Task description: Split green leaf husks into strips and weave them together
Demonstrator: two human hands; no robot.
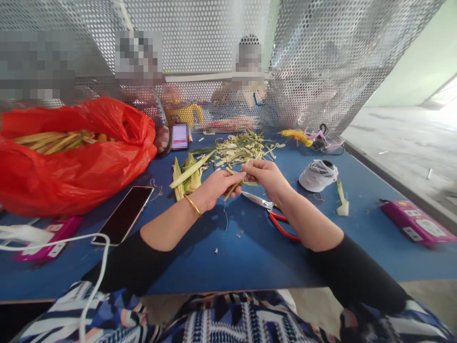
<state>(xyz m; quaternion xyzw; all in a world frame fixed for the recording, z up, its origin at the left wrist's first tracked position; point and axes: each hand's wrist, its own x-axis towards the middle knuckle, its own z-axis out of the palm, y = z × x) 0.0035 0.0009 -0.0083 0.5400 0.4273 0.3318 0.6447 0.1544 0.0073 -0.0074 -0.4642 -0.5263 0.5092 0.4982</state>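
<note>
A narrow yellow-green strip of plant husk (229, 193) is pinched in my left hand (220, 185), its lower end poking out below the fingers. My right hand (267, 177) meets the left over the blue table, fingertips closed on the upper part of the husk strip. A thin thread (225, 216) hangs beneath my left hand. Scissors with red handles (276, 219) lie just under my right wrist, blades partly apart. Left of my hands rest larger pale-green husk pieces (189, 174). Beyond them is a heap of husk trimmings (243, 148).
A red plastic bag (117, 176) full of husks stands left. Nearby are a dark phone (124, 214), a white cable (106, 257) and a purple box (416, 220). A spool of white thread (317, 175) stands right. Perforated metal sheeting (200, 38) closes the table's back; people sit behind it.
</note>
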